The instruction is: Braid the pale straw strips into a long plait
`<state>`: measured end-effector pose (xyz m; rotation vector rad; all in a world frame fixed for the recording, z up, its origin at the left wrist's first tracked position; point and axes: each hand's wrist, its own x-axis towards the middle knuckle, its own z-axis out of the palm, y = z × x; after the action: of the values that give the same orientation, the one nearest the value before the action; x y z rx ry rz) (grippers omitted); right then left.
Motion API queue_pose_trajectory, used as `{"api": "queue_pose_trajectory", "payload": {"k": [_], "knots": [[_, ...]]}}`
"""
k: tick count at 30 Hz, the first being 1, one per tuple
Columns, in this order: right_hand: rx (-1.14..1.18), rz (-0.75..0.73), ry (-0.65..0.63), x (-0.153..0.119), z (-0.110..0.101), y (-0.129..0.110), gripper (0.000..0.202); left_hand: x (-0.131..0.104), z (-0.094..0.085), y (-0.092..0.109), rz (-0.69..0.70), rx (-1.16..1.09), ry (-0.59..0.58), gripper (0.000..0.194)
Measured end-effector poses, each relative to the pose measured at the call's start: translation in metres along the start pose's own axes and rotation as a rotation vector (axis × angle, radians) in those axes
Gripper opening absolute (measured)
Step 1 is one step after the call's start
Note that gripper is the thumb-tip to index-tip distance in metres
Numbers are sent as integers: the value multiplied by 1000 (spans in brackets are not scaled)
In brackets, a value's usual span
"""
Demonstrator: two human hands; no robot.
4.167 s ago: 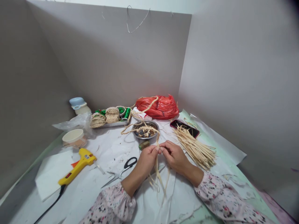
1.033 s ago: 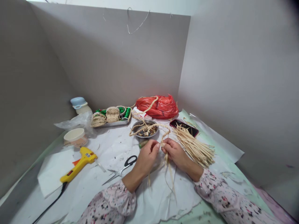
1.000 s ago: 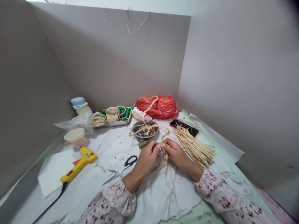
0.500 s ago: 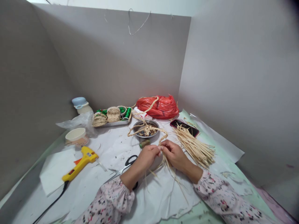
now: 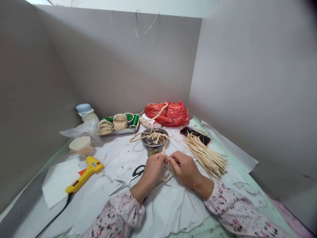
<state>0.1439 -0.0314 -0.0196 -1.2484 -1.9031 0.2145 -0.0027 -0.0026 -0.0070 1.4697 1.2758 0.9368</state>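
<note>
A pale straw braid [image 5: 166,145] runs from both hands back over a metal bowl [image 5: 155,137] and up onto a red plastic bag. My left hand [image 5: 154,167] pinches the braid's near end. My right hand [image 5: 184,168] touches it from the other side, fingers closed on the same end. Loose strands hang below the hands, partly hidden by them. To the right lies a bundle of straw strands [image 5: 208,155], its far end over a phone [image 5: 195,135]. Scissors [image 5: 128,180] rest left of my left hand.
A yellow glue gun [image 5: 85,173] with a black cord lies at the left on paper. Behind it stand a white cup [image 5: 81,145], a lidded bottle [image 5: 86,112] and a tray [image 5: 121,131] of braid coils and green thread. The red bag [image 5: 170,114] sits at the back. Grey panels enclose the table.
The braid's near part has shifted left and lower, and its loop over the bowl has dropped. My left hand has turned slightly, and the loose strands have moved beneath the hands.
</note>
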Motion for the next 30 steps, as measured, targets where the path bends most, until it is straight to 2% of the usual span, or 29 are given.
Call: {"api": "queue_pose_trajectory", "payload": {"k": [5,8,12,16,19,21,23,24,26,28,30], "knots": [[-258,-156,-80,-5,3,-5,25,0,3,-1,-129,-256,-2,28],[-362,-240,-122,-5,4,-6,23,-1,3,2,-199,-418,-41,30],[-361,-316,-132,-5,4,-6,21,-3,3,5,-230,-578,-142,34],[-296,-302,-148,-6,3,-6,20,-4,4,3,-196,-568,-154,32],[-161,-271,-193,-5,0,-6,20,-2,2,0,-161,-560,-115,31],[30,-221,-223,-3,-5,-5,27,1,-1,-1,-142,-567,-91,31],[229,-101,-170,1,-11,-2,36,4,-4,-1,-131,-573,-78,31],[296,-13,-102,3,-14,1,38,5,-5,0,-131,-576,-71,31],[339,158,24,8,-18,7,38,6,-7,1,-137,-583,-56,31],[309,254,7,12,-20,13,36,6,-7,2,-144,-593,-46,32],[242,280,-60,15,-21,18,33,6,-7,3,-140,-604,-42,33]]}}
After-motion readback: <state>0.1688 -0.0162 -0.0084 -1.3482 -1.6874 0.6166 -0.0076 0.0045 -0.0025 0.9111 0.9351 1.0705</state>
